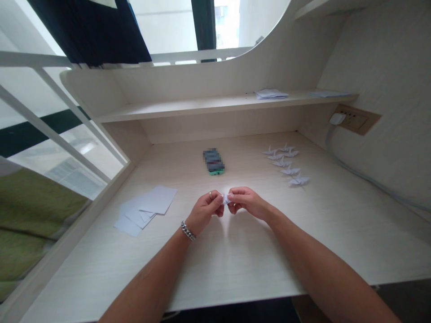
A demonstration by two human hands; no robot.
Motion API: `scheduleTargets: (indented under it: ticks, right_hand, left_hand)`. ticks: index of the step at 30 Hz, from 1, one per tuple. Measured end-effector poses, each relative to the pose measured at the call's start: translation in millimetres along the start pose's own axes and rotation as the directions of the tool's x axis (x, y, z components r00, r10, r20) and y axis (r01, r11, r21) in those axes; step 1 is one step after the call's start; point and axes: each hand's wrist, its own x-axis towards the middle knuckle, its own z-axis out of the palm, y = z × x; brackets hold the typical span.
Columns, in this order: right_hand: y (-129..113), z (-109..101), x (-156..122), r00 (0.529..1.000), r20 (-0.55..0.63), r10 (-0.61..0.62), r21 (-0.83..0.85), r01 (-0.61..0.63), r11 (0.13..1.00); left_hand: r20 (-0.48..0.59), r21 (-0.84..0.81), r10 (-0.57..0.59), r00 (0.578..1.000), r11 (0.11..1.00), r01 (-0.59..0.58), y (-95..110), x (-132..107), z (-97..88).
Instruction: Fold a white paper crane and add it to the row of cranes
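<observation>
The folded paper point(226, 199) is white — cranes point(290, 171) too (the curtain point(97, 33), dark navy).

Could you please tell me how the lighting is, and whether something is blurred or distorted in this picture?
Head view: the window glares nearly white; soft shadows lie on the desk. Same head view: pixel blocks cover most of the dark device, and the folded paper between left hand and right hand shows no clear creases. Again head view: forearms look stretched toward the bottom edge.
</observation>
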Motion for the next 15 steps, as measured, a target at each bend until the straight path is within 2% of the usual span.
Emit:
scheduleTargets:
  ticks: [4,7,10,15]
  right_hand:
    - [-3,-1,2,0.999,-0.016,0.028,-0.190,-0.030,0.981]
    - [-6,-2,6,0.998,-0.031,0.053,-0.239,-0.059,0.969]
    - [-10,-4,11,0.997,-0.028,0.068,-0.152,-0.071,0.986]
    - [-4,-5,18,1.000,0.013,0.020,0.108,-0.022,0.994]
  left_hand:
    - [-0.048,0.128,0.041,0.998,0.991,-0.035,2,2,-3.2]
    - [-0.063,0.112,0.039,0.997,0.993,-0.032,7,6,-4.8]
    - [-0.071,0.023,0.018,0.997,1.000,-0.016,12,12,-5.3]
    - [-0.061,-0.127,-0.006,0.998,0.992,-0.002,10,16,0.0]
